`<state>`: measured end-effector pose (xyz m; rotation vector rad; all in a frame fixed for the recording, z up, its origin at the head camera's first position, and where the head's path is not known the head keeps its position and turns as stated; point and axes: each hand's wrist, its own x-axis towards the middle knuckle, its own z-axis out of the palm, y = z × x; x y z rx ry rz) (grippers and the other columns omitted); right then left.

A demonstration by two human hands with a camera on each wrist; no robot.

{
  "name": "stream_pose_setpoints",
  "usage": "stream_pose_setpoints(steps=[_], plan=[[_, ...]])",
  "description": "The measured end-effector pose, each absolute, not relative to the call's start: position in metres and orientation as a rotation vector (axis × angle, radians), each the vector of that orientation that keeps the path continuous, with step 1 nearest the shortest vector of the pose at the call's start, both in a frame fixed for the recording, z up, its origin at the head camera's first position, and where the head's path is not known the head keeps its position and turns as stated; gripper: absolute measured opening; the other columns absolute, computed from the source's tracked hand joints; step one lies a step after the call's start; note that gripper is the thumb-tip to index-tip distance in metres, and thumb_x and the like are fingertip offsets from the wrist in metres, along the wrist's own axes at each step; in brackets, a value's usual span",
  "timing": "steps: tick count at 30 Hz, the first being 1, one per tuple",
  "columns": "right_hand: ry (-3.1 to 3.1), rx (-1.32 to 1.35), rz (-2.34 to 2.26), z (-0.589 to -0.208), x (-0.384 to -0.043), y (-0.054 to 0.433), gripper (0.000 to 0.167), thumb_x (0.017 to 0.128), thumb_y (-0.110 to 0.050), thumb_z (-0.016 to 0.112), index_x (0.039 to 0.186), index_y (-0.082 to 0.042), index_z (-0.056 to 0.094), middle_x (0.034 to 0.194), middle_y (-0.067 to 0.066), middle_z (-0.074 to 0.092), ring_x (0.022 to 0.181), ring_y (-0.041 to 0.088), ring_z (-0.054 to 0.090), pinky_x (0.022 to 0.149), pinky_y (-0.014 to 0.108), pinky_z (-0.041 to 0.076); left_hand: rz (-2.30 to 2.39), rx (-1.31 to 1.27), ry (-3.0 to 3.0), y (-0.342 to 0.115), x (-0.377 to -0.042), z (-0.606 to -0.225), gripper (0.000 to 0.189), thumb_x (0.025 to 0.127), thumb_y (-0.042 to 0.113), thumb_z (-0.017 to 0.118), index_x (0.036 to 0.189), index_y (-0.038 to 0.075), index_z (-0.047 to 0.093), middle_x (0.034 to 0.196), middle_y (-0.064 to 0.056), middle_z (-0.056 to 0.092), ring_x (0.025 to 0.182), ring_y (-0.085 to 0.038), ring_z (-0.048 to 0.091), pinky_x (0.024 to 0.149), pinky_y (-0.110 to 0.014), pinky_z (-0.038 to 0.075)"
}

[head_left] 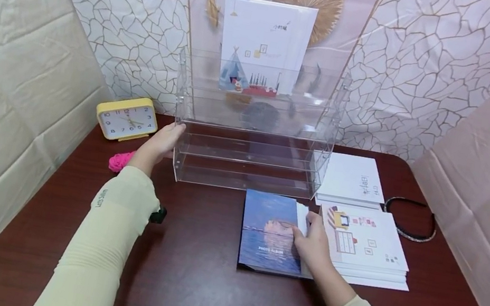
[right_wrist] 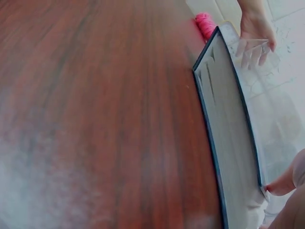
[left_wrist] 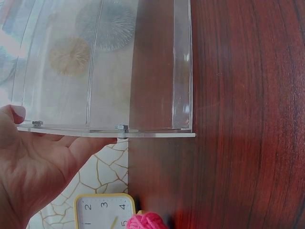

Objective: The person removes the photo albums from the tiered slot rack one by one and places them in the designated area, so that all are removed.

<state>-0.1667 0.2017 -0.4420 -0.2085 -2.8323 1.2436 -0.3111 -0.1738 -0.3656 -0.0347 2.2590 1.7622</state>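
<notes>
A clear acrylic tiered rack (head_left: 245, 182) stands at the back of the dark wooden table. My left hand (head_left: 162, 143) grips its left side panel, with the thumb on the inner face and the fingers along the outside, as the left wrist view shows. A blue photo album (head_left: 267, 231) with a sea picture lies in front of the rack. My right hand (head_left: 317, 246) holds this album by its right edge, thumb on the cover. In the right wrist view the album's page block (right_wrist: 228, 109) shows between dark covers; most of the fingers are out of sight.
A white album (head_left: 264, 33) stands upright on the rack's top tier. Stacked white albums (head_left: 377, 243) lie to the right, with another white book (head_left: 352, 175) behind and a dark headband-like loop (head_left: 431, 225) beside them. At left are a yellow clock (head_left: 127, 118) and pink yarn (head_left: 120, 160).
</notes>
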Motion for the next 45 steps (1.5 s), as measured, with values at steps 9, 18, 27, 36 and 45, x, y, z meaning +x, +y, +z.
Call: stream_pose_setpoints(steps=[9, 18, 27, 36, 45], plan=[[-2.699, -0.016, 1.408, -0.393, -0.192, 0.2, 0.061, 0.089, -0.012, 0.063, 0.135, 0.01, 0.03, 0.136, 0.029, 0.037, 0.128, 0.039, 0.034, 0.107, 0.047, 0.026, 1.758, -0.027, 2.286, -0.176, -0.312, -0.363, 0.059, 0.102, 0.036, 0.025, 0.15, 0.008, 0.009, 0.149, -0.02, 0.023, 0.128, -0.038, 0.036, 0.098, -0.054, 0.037], [-2.207, 0.51, 1.801, -0.273, -0.251, 0.209, 0.031, 0.088, -0.01, 0.065, 0.116, -0.002, 0.056, 0.107, 0.014, 0.062, 0.098, 0.023, 0.059, 0.087, 0.025, 0.048, 1.763, -0.04, 2.244, -0.175, -0.306, -0.35, 0.058, 0.102, 0.032, 0.024, 0.15, 0.006, 0.005, 0.148, -0.022, 0.023, 0.129, -0.038, 0.034, 0.1, -0.055, 0.034], [-1.753, 0.618, 2.044, -0.179, -0.304, 0.192, 0.045, 0.078, 0.006, 0.07, 0.119, 0.0, 0.052, 0.117, 0.018, 0.057, 0.112, 0.03, 0.053, 0.093, 0.03, 0.045, 1.767, -0.026, 2.248, -0.175, -0.311, -0.361, 0.057, 0.102, 0.032, 0.024, 0.15, 0.006, 0.009, 0.147, -0.024, 0.025, 0.129, -0.04, 0.031, 0.098, -0.057, 0.035], [-1.845, 0.364, 2.071, -0.154, -0.345, 0.166, 0.07, 0.075, -0.001, 0.076, 0.133, -0.01, 0.038, 0.131, 0.008, 0.046, 0.123, 0.023, 0.044, 0.094, 0.022, 0.042, 1.786, -0.023, 2.249, -0.174, -0.313, -0.367, 0.057, 0.102, 0.034, 0.025, 0.15, 0.007, 0.012, 0.144, -0.024, 0.03, 0.126, -0.041, 0.036, 0.097, -0.058, 0.036], [-2.165, 0.221, 1.909, -0.171, -0.375, 0.151, 0.077, 0.078, -0.011, 0.077, 0.14, -0.005, 0.031, 0.135, 0.013, 0.046, 0.122, 0.022, 0.046, 0.096, 0.023, 0.041, 1.762, -0.028, 2.271, -0.174, -0.314, -0.368, 0.058, 0.102, 0.035, 0.025, 0.15, 0.008, 0.01, 0.145, -0.022, 0.029, 0.125, -0.038, 0.039, 0.097, -0.056, 0.037]])
